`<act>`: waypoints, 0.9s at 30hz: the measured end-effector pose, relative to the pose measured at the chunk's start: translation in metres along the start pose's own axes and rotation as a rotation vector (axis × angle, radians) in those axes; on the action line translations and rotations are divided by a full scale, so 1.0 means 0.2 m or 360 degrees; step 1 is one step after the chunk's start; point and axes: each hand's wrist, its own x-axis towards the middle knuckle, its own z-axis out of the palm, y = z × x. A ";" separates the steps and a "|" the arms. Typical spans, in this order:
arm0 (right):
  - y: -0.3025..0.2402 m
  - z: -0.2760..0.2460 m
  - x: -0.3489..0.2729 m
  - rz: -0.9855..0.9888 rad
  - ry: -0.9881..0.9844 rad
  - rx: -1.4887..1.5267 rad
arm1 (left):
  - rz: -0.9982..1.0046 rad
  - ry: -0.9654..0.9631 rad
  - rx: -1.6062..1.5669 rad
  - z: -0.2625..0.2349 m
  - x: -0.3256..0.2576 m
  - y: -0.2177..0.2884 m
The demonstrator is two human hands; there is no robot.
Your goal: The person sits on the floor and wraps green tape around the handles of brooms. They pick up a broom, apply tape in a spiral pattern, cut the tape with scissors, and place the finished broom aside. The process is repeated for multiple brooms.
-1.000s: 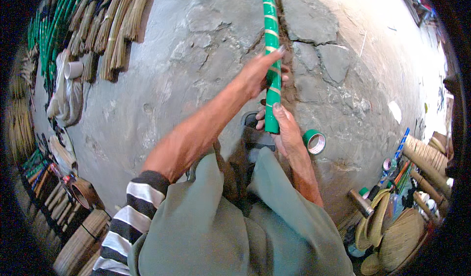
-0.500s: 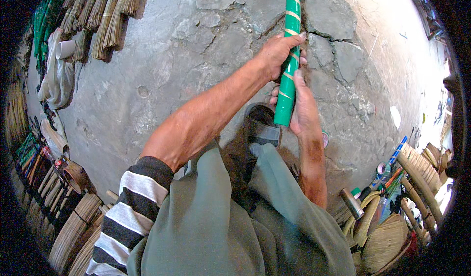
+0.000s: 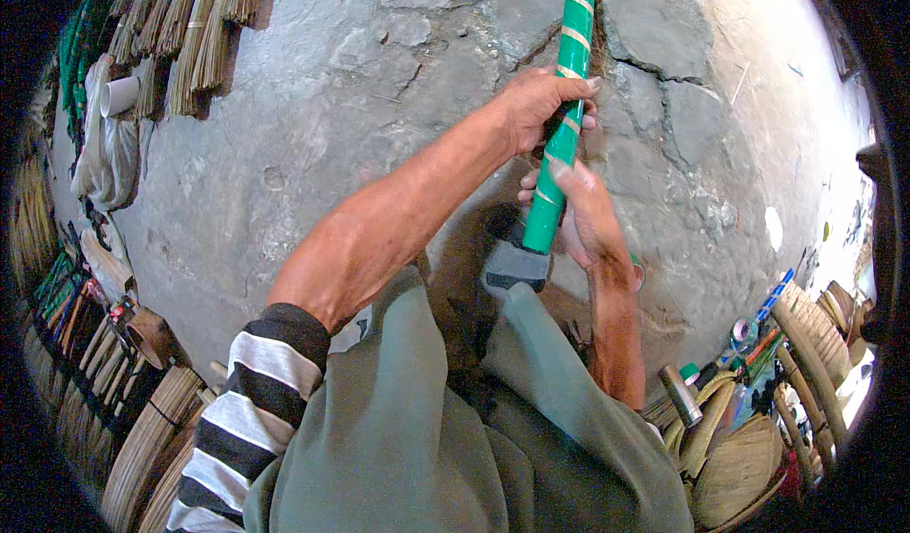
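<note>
A long green pole [image 3: 574, 45], glossy and ringed by slanting tan bands, is held before me, its upper end running out of the picture. My left hand [image 3: 538, 108] is closed round it from the left, thumb laid across the front. Lower down, my right hand [image 3: 590, 209] wraps the pole from the right near its bottom end, slightly smeared by motion. Some fingertips of that hand show on the pole's left side. The bottom end hangs just above a grey shoe [image 3: 517, 266].
Bundles of dry straw [image 3: 194, 40] lie at the far left, with a white cup [image 3: 120, 97] beside them. At the right are a metal cylinder [image 3: 680, 395], curved sticks and dry sheaths [image 3: 744, 467]. Cracked grey concrete floor [image 3: 322, 87] spreads between; a brown tape roll [image 3: 152, 337] lies left.
The pole leans more, its upper part shifted right and its bottom end slightly left and nearer me. My right hand has moved a little nearer me, its thumb now across the pole's front.
</note>
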 end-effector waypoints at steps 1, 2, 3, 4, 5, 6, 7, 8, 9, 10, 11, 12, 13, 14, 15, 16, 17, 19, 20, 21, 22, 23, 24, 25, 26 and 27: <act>0.00 0.00 0.01 -0.0005 0.0054 -0.0118 | -0.0021 0.0043 -0.0024 0.00 0.00 0.00; 0.00 0.00 0.01 -0.0003 0.0082 -0.0248 | -0.0007 0.0018 -0.0013 -0.01 0.00 -0.01; 0.00 0.00 0.02 0.0078 0.0106 -0.0332 | 0.0014 0.0006 0.0002 -0.01 0.00 -0.01; -0.01 0.00 0.03 0.0062 0.0109 -0.0237 | 0.0025 0.0037 0.0025 -0.01 0.00 -0.02; -0.01 0.00 0.04 0.0127 0.0106 -0.0088 | 0.0046 0.0027 0.0054 -0.01 0.00 -0.02; -0.01 0.00 0.05 0.0118 0.0164 0.0080 | 0.0058 0.0055 0.0085 -0.01 0.00 -0.03; 0.00 0.01 0.06 0.0192 0.0213 0.0074 | 0.0071 0.0029 0.0110 -0.02 0.00 -0.03; 0.01 0.01 0.06 0.0226 0.0178 0.0028 | 0.0051 0.0093 0.0134 -0.02 0.00 -0.04; 0.03 0.02 0.06 0.0189 0.0150 -0.0024 | 0.0033 0.0106 0.0156 -0.03 0.00 -0.04; 0.04 0.03 0.06 0.0127 0.0102 -0.0067 | 0.0039 0.0126 0.0174 -0.04 0.00 -0.05; 0.05 0.02 0.05 0.0109 0.0113 -0.0207 | -0.0013 0.0108 0.0172 -0.05 0.00 -0.05; 0.06 0.02 0.05 0.0061 0.0101 -0.0338 | -0.0037 0.0097 0.0168 -0.06 0.00 -0.05; 0.06 0.01 0.06 0.0115 0.0052 -0.0466 | -0.0089 0.0135 0.0176 -0.06 0.00 -0.06; 0.07 0.01 0.06 0.0070 0.0090 -0.0437 | -0.0053 0.0079 0.0165 -0.06 0.00 -0.06; 0.06 -0.01 0.08 0.0132 0.0095 -0.0402 | -0.0051 0.0072 0.0164 -0.07 0.00 -0.06; 0.06 -0.02 0.10 0.0227 0.0201 -0.0380 | -0.0050 0.0066 0.0165 -0.07 -0.01 -0.05; 0.05 -0.02 0.11 0.0167 0.0212 -0.0062 | -0.0050 0.0088 0.0183 -0.06 -0.01 -0.05; 0.05 -0.01 0.13 0.0177 0.0204 -0.0051 | -0.0059 0.0064 0.0227 -0.05 -0.03 -0.03; 0.05 0.00 0.13 0.0105 0.0204 -0.0037 | -0.0075 0.0156 0.0308 -0.05 -0.03 -0.01; 0.07 0.02 0.12 0.0122 0.0198 -0.0153 | -0.0104 0.0189 0.0384 -0.04 -0.04 0.00; 0.08 0.03 0.10 0.0043 0.0171 -0.0384 | -0.0150 0.0343 0.0489 -0.03 -0.05 0.02; 0.09 0.05 0.08 -0.0034 0.0143 -0.0616 | -0.0035 0.0469 0.0534 -0.02 -0.05 0.03; 0.10 0.06 0.06 -0.0062 0.0101 -0.0868 | 0.0050 0.0504 0.0524 -0.01 -0.05 0.04; 0.10 0.07 0.05 -0.0089 0.0058 -0.0930 | 0.0099 0.0613 0.0524 0.01 -0.04 0.05; 0.10 0.07 0.04 -0.0065 0.0101 -0.0670 | 0.0154 0.0685 0.0524 0.02 -0.04 0.05; 0.10 0.07 0.04 -0.0025 0.0081 -0.0440 | 0.0276 0.0730 0.0630 0.03 -0.03 0.06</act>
